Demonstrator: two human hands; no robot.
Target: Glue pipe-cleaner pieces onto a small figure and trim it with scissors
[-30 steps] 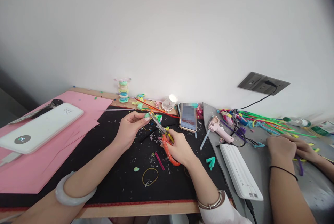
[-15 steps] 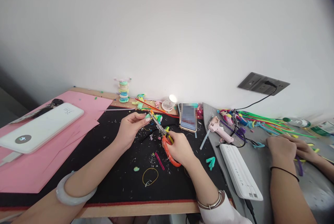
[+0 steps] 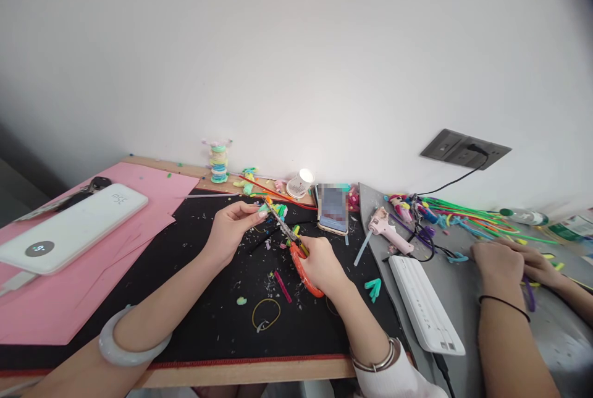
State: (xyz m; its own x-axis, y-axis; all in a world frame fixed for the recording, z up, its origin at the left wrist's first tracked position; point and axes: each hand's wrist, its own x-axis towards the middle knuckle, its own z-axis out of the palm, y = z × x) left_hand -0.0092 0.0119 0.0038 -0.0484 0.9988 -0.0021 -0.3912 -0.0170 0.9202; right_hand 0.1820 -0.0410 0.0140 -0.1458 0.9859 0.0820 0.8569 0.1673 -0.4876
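My right hand (image 3: 320, 264) is closed around the orange handles of a pair of scissors (image 3: 300, 260), whose blades point up and to the left. The blade tips lie at the fingertips of my left hand (image 3: 235, 225). Those fingers pinch a small green fuzzy piece (image 3: 264, 207), partly hidden by thumb and blades. Other green, blue and white fuzzy bits (image 3: 279, 209) show just behind the blades. On the black mat (image 3: 208, 324) below are a magenta pipe cleaner piece (image 3: 283, 287), a rubber band (image 3: 267, 314) and scattered clippings.
A white power bank (image 3: 74, 225) rests on pink sheets (image 3: 152, 249) at left. A phone (image 3: 332, 209) and paper cup (image 3: 300, 183) stand at the back. Right are a pink glue gun (image 3: 390, 231), a white power strip (image 3: 426, 305), pipe cleaners (image 3: 477, 219) and another person's hands (image 3: 500, 265).
The scissor blades have come closer together and the handles have turned slightly. My left hand stays in nearly the same place.
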